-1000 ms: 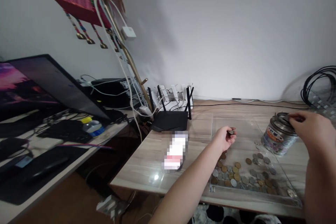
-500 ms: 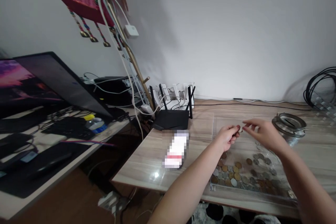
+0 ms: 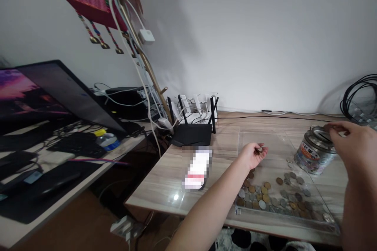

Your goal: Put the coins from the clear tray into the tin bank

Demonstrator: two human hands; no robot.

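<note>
My left hand point(image 3: 252, 155) hovers over the far left part of a clear shallow tray point(image 3: 282, 219), fingers curled around a few coins. Several silver and brass coins point(image 3: 273, 194) lie loose in the tray below it. My right hand point(image 3: 352, 145) is at the slotted lid of a metal coin tin point(image 3: 313, 157) standing at the tray's right side, fingertips pinched at the slot; whatever they pinch is too small to name.
A black router point(image 3: 191, 133) and a white power strip with plugs point(image 3: 197, 110) stand at the table's back. A blurred white packet point(image 3: 197, 168) lies left of the tray. A monitor point(image 3: 44, 94) and cables fill the lower desk at left. Coiled black cable point(image 3: 357, 94) sits far right.
My right hand went from the tin to my left hand, pinched something there, and has returned to the tin's slot. My left hand stayed in place.
</note>
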